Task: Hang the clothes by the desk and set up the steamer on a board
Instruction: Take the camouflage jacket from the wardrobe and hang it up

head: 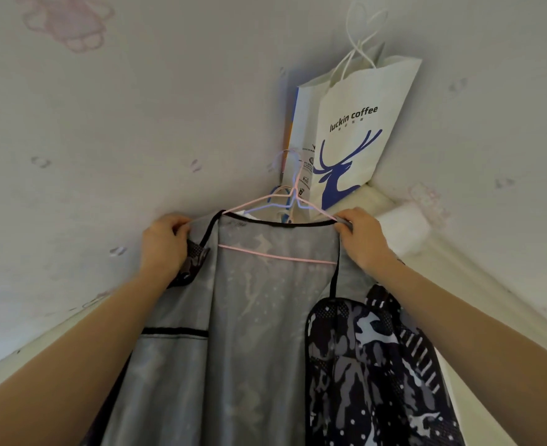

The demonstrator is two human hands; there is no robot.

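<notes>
A sleeveless camouflage garment (265, 333), turned so its grey lining faces me, hangs on a pink wire hanger (278, 257) in a wall corner. My left hand (164, 244) grips the garment's left shoulder at the hanger's end. My right hand (360, 238) pinches the right shoulder edge at the other end. A black trim runs along the neckline between my hands. The hanger's hook (293, 191) goes up among other light blue and white hanger hooks; what they hang from is hidden.
A white paper bag (355, 130) with a blue deer print hangs in the corner just above the hangers. Pale wallpapered walls close in on both sides. A cream ledge (404, 226) runs along the right wall beside my right hand.
</notes>
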